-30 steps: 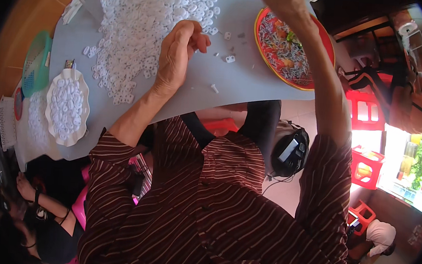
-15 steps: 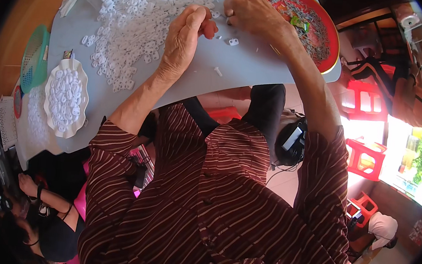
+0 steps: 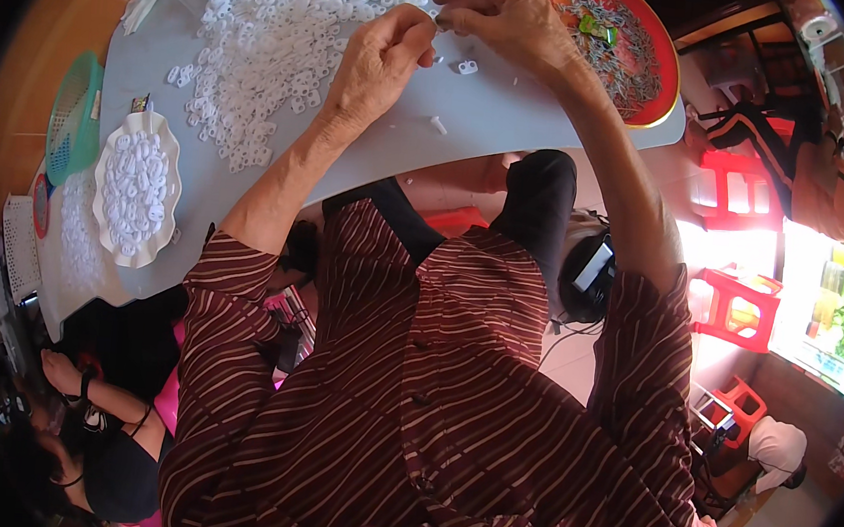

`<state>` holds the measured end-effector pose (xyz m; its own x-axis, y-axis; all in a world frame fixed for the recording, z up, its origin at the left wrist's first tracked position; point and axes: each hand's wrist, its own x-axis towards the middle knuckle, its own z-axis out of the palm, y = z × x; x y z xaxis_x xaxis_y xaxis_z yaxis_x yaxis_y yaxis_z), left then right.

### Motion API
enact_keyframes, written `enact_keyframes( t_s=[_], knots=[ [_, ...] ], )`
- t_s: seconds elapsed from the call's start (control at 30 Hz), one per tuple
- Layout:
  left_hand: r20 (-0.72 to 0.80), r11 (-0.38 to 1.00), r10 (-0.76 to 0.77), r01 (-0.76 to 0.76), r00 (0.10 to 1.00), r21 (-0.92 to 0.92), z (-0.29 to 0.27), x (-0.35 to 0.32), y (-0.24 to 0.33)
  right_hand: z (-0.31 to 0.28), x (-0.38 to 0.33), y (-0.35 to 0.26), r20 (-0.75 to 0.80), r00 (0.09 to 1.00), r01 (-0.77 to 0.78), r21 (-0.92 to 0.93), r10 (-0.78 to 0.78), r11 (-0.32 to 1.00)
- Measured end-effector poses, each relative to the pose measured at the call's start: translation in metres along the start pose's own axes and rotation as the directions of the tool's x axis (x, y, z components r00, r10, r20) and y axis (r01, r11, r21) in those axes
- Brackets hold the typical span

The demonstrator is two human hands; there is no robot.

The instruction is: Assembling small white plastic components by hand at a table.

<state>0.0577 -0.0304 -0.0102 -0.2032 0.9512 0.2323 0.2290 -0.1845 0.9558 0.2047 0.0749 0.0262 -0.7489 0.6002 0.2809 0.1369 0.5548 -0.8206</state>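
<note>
My left hand point(image 3: 377, 67) is closed above the grey table, thumb and fingers pressed together. From the right, my right hand point(image 3: 511, 20) meets it with thumb and fingertips pinched, close to the left fingertips. Whatever lies between the fingers is too small to make out. Beyond my left hand spreads a large pile of small white plastic pieces with holes point(image 3: 260, 49). One loose white piece point(image 3: 467, 68) and a small white peg point(image 3: 438, 124) lie nearer me. Beside my right wrist is a round red tray point(image 3: 668, 84) holding many thin grey screw-like pieces and a green wrapper point(image 3: 597, 28).
At the left, a scalloped white dish point(image 3: 102, 185) full of white pieces sits near a green basket point(image 3: 71, 122). The grey table's point(image 3: 350, 172) curved edge runs before my lap. Another person's arm point(image 3: 114, 397) shows at lower left. Red stools point(image 3: 739, 306) stand at right.
My right hand has moved left from beside the red tray, and its fingertips have come close to my left hand's. My left fingers have closed into a pinch. The view has shifted slightly.
</note>
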Motion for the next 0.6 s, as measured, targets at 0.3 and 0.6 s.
enact_keyframes(
  t_s=[0.3, 0.6],
  knots=[
    [-0.075, 0.968, 0.010, -0.028, 0.997, -0.250, 0.002, 0.000, -0.004, 0.016, -0.018, -0.007, -0.160, 0.978, -0.120, 0.088, 0.133, 0.989],
    [0.010, 0.922, -0.059, 0.059, 0.998, -0.383, -0.002, 0.001, 0.003, -0.008, 0.011, -0.021, -0.012, 0.999, -0.042, -0.188, 0.041, 0.981]
  ],
)
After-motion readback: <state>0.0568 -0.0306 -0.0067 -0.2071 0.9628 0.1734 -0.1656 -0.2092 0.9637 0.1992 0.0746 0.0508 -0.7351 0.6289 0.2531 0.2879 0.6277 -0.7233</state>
